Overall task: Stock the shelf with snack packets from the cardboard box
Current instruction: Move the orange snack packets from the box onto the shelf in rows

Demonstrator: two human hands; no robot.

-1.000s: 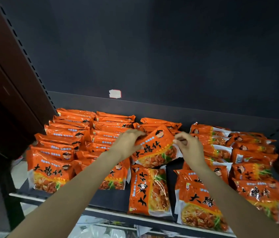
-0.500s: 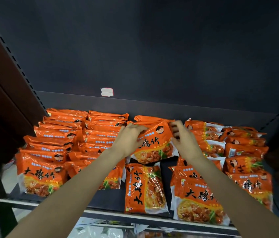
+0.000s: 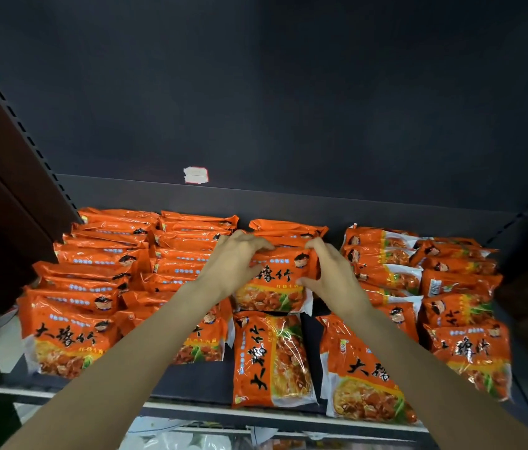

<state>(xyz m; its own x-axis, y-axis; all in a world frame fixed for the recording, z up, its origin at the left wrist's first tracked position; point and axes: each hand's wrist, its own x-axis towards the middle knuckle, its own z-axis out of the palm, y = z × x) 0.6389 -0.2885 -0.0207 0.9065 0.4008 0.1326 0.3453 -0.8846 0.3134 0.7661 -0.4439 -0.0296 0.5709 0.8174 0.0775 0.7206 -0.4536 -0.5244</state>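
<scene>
At frame centre, the left hand [image 3: 235, 266] and right hand [image 3: 337, 274] grip one orange snack packet [image 3: 280, 280] over the stocked shelf [image 3: 191, 381].

Orange snack packets [image 3: 274, 358]: too many overlapping to count, five rows. Hands: two. Shelf [image 3: 191, 383]: one. White sticker [image 3: 196, 175], twelve o'clock: one.

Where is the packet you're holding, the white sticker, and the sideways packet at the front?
Held packet [image 3: 277, 277], head view, on its black lettering.
White sticker [image 3: 196, 175], head view, at its middle.
Sideways packet [image 3: 272, 358], head view, on its orange front.
</scene>
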